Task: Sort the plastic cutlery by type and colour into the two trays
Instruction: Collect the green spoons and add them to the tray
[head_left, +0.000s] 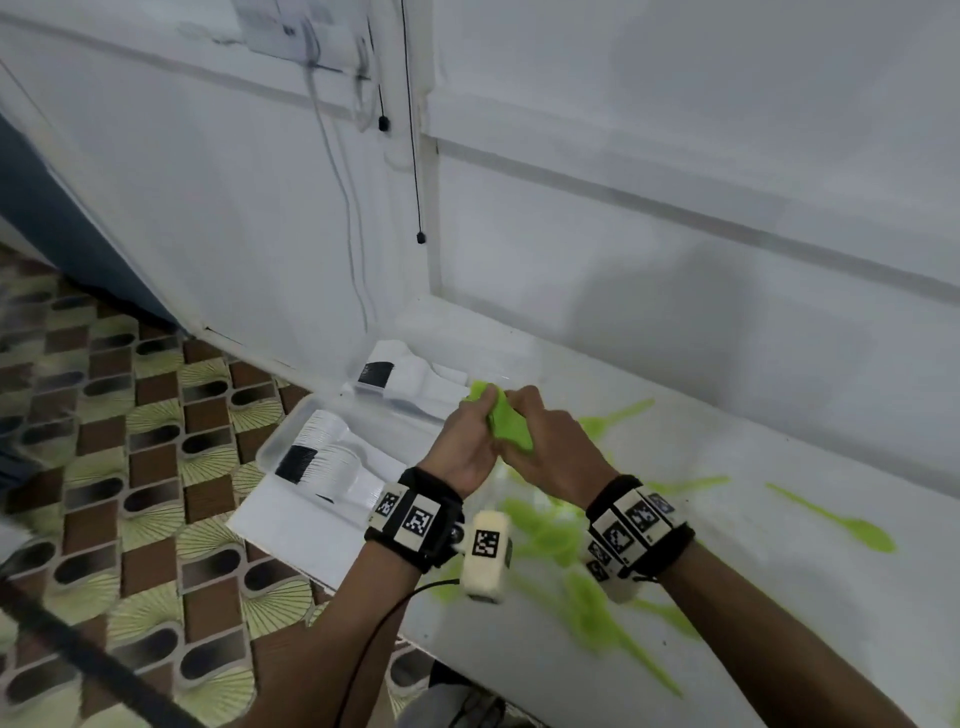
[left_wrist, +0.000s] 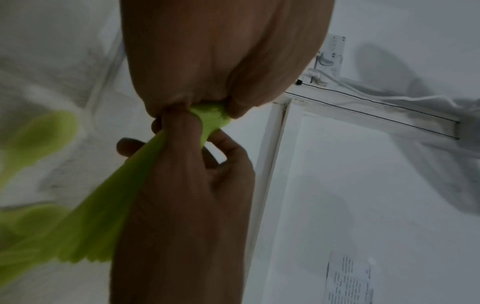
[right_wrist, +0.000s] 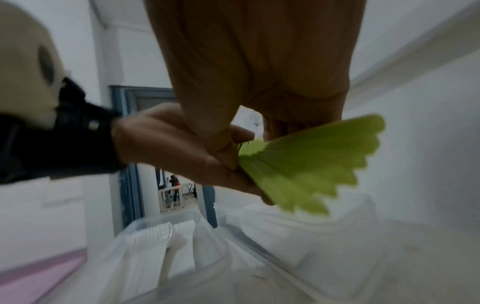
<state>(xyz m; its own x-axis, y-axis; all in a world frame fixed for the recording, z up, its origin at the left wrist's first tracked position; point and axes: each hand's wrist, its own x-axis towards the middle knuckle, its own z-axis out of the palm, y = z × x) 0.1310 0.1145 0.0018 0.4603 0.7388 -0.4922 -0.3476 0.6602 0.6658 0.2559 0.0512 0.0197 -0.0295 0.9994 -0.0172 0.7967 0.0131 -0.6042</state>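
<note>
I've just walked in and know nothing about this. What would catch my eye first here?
Probably the bright green bunch of plastic cutlery, fanned out and gripped between the left hand and right hand above the white table. More loose green cutlery lies scattered on the table below and right of the hands. To the left, two clear trays already hold neat rows of white and black cutlery.

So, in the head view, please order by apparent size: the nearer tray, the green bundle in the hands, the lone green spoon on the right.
1. nearer tray
2. green bundle and lone green spoon: similar, unsure
</note>
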